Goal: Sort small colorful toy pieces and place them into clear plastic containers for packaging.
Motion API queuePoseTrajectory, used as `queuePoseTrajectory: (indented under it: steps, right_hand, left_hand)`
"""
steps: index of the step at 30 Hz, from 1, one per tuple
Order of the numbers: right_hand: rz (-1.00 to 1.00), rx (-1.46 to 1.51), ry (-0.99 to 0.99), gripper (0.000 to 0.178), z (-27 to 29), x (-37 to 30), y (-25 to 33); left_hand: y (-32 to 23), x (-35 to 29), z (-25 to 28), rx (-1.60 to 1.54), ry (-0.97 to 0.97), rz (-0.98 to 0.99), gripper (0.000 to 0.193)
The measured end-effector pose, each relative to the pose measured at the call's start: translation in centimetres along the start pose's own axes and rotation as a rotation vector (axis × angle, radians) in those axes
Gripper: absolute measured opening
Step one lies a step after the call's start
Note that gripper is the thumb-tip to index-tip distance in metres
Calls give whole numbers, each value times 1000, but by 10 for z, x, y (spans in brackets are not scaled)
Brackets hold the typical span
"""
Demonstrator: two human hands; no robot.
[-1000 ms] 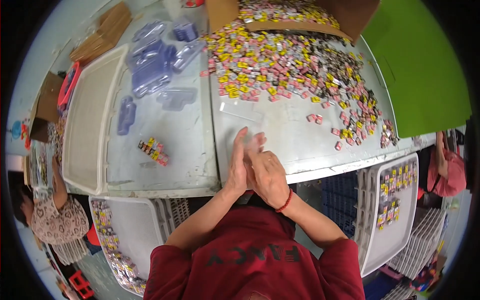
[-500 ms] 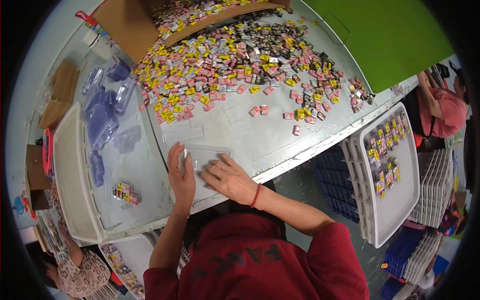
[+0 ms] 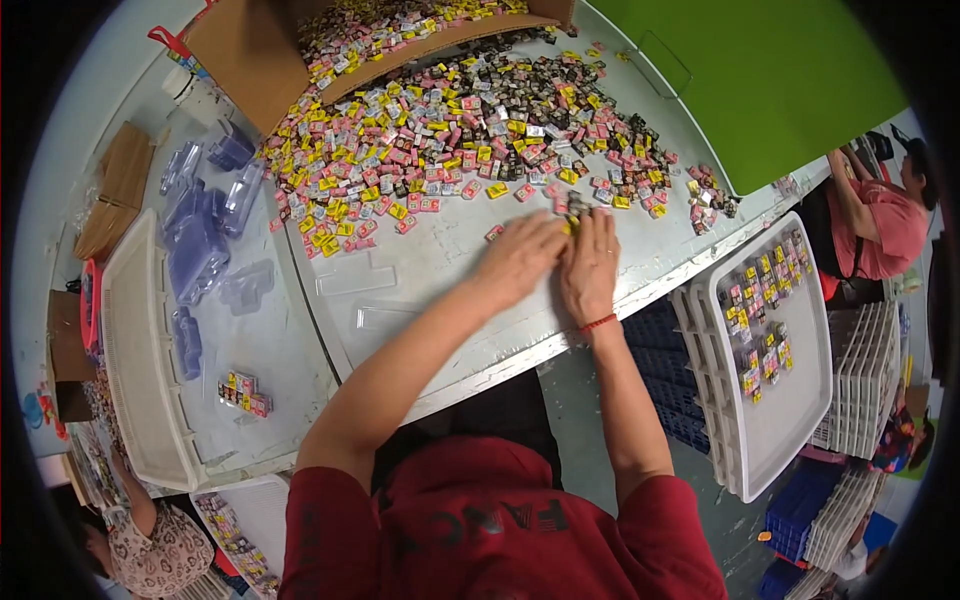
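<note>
Both hands are down on the counter (image 3: 420, 270), left hand (image 3: 520, 262) and right hand (image 3: 590, 265) side by side, fingers curled over a few small wrapped packets (image 3: 572, 205) at the near edge of the pile (image 3: 450, 130), about twelve o'clock from the knuckles. Whether either grip is clenched, I cannot tell. The packets look light, slick-wrapped and firm; pinching the short sides should suit them.

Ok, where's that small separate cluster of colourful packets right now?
In the head view, the small cluster of colourful wrapped packets lies on the grey table's near-left part, beside the long white plastic tray, left of both hands.
</note>
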State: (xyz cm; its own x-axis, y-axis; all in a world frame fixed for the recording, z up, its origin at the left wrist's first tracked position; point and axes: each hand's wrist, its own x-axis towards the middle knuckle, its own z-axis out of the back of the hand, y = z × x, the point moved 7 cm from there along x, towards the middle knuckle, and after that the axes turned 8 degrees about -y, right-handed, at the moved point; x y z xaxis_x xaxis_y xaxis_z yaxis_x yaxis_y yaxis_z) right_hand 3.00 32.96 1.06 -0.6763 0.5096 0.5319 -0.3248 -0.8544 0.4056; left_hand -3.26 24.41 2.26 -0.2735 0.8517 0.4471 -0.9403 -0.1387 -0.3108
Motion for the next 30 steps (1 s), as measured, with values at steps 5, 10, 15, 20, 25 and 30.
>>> queuePoseTrajectory:
  steps: [5, 10, 15, 20, 25, 30]
  right_hand:
    - [-62, 477, 74, 39, -21, 10, 43]
    - [-616, 1051, -144, 36, -8, 4, -23]
    - [-488, 718, 32, 27, 6, 7, -19]
    - [-18, 342, 15, 20, 5, 27, 28]
    - [77, 242, 7, 18, -9, 46, 42]
    - [106, 213, 19, 14, -6, 44, 35]
  left_hand:
    - [56, -31, 42, -40, -74, 98, 33]
    - [77, -48, 77, -158, -148, 310, 26]
    - [71, -46, 75, -80, -150, 222, 21]
    - [65, -11, 57, -96, -160, 202, 17]
    - [66, -4, 48, -21, -162, 167, 17]
    - [63, -18, 46, -43, -146, 192, 18]
